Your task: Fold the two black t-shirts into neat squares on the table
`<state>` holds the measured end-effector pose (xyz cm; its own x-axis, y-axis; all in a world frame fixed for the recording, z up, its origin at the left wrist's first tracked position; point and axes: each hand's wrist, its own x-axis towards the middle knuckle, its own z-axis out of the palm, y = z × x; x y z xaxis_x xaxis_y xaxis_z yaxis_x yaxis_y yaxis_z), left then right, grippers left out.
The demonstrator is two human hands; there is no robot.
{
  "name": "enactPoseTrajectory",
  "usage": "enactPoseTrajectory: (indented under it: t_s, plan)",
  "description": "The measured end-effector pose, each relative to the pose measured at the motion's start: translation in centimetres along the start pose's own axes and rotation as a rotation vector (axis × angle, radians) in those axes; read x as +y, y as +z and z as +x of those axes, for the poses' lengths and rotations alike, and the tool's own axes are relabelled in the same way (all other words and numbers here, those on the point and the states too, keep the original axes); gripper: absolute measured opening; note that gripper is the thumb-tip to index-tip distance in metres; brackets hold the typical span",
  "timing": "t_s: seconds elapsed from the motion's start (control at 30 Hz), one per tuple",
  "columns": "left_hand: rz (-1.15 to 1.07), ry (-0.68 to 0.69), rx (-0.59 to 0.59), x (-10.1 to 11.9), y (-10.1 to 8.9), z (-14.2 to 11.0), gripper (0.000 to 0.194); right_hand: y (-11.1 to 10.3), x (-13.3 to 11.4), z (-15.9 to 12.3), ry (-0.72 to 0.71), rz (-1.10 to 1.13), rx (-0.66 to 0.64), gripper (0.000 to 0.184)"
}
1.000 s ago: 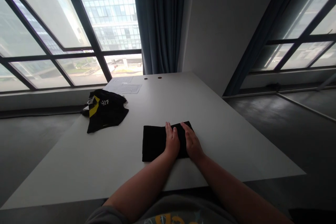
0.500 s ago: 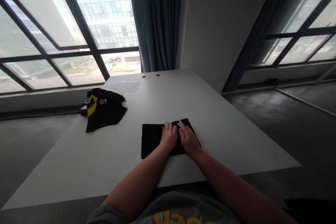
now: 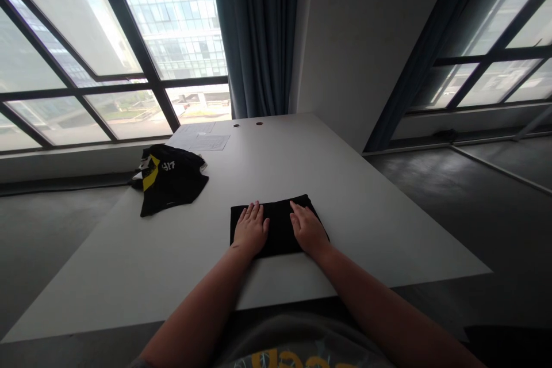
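Observation:
A black folded cloth (image 3: pixel 279 230), probably a garment though its kind does not show, lies flat on the white table (image 3: pixel 362 236) in front of me. My left hand (image 3: pixel 251 229) rests palm down on its left part, fingers stretched toward the far edge. On the right part lies my right hand (image 3: pixel 307 229), also palm down, its fingers extended and angled inward. Bare black fabric shows between the two hands. Neither hand grips anything.
A crumpled black garment (image 3: pixel 176 181) with yellow and white print lies at the table's left edge. Behind it are sheets of paper (image 3: pixel 207 142). Two small round spots (image 3: pixel 259 123) mark the far end. Windows and a blue curtain (image 3: pixel 263 34) stand beyond.
My left hand has slid left across the black cloth, away from my right hand. The right hand has barely moved, and the cloth's left edge has shifted slightly left.

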<state>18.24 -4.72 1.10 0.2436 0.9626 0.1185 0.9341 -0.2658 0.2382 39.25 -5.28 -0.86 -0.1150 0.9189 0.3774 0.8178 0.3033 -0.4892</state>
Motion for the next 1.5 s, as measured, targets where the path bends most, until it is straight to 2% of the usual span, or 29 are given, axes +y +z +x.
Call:
enactPoseTrajectory:
  t_s: [0.2,0.33,0.57,0.8,0.87,0.93,1.07,1.17,1.23,1.33,1.4,1.5]
  plan:
    - [-0.03,-0.044,0.084,-2.9,-0.5,-1.4,0.056,-0.1,0.2,0.2,-0.019,-0.112,-0.084,0.055]
    - [-0.116,-0.034,0.082,-4.5,-0.5,-1.5,0.057,-0.1,0.6,0.3,-0.014,-0.207,-0.134,0.054]
    - [-0.153,-0.112,0.105,-5.0,-0.7,-1.5,0.054,-0.1,2.3,1.0,0.152,-0.34,-0.122,0.063]
    - [-0.422,-0.124,0.143,-6.9,-1.0,-0.6,0.046,-0.7,4.6,1.7,0.297,-0.313,-0.179,0.069]
    - [-0.445,-0.133,0.161,-7.0,-0.9,-0.5,0.046,-0.6,4.9,1.8,0.307,-0.303,-0.163,0.068]
    - [-0.446,-0.135,0.17,-6.9,-0.8,-0.4,0.047,-0.5,4.8,2.0,0.291,-0.281,-0.092,0.068]
    - [-0.456,-0.134,0.176,-6.7,-0.7,-0.5,0.049,-1.1,2.0,3.2,0.156,-0.074,0.132,0.068]
    - [-0.461,-0.13,0.185,-6.7,-0.6,-0.4,0.049,-1.7,-1.9,4.4,0.09,0.185,0.182,0.067]
    - [-0.46,-0.124,0.189,-6.8,-0.6,-0.3,0.048,-1.5,-4.6,5.0,0.067,0.341,0.16,0.067]
    - [-0.461,-0.112,0.189,-6.9,-0.5,-0.2,0.047,0.3,-7.4,5.4,0.057,0.48,0.093,0.07]
    - [-0.466,-0.105,0.188,-7.1,-0.3,-0.1,0.047,2.2,-8.2,5.2,0.07,0.506,0.006,0.075]
    - [-0.472,-0.087,0.192,-7.3,0.1,0.0,0.047,4.9,-8.1,4.5,0.095,0.487,-0.14,0.077]
